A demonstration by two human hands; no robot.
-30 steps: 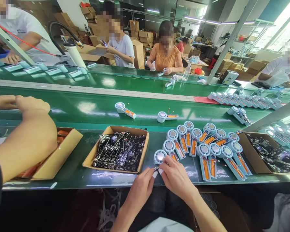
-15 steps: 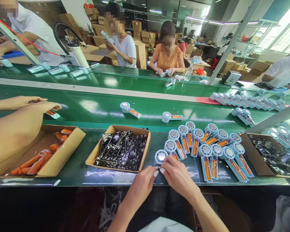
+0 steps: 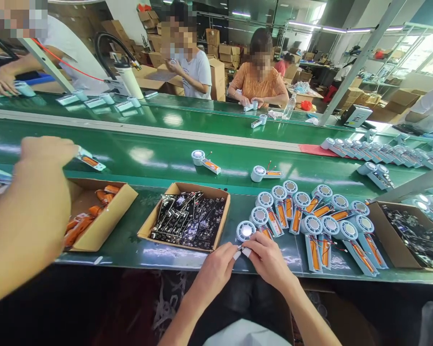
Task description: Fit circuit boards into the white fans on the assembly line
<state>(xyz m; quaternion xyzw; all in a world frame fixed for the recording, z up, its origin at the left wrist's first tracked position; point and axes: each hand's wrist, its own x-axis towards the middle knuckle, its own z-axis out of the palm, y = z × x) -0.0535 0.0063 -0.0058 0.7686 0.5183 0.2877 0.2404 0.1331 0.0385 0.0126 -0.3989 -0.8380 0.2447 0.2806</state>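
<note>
Pinching small dark part (image 3: 240, 248) between fingertips, left hand (image 3: 218, 265) and right hand (image 3: 267, 257) nearly meeting at near edge of bench (image 3: 128, 245); both grips narrow, part mostly hidden by fingers. Just beyond: light-blue round-headed housing (image 3: 245, 231), lower portion hidden. To left: cardboard box (image 3: 222, 219) of black circuit boards (image 3: 195, 221). To right: cluster of similar housings (image 3: 312, 224) with orange packs (image 3: 314, 254). Farther left: co-worker's arm (image 3: 32, 206). Beyond: green conveyor belt (image 3: 162, 161) bearing more housings. Far side: person in orange top (image 3: 258, 84), hands at light-blue unit (image 3: 254, 105).
</note>
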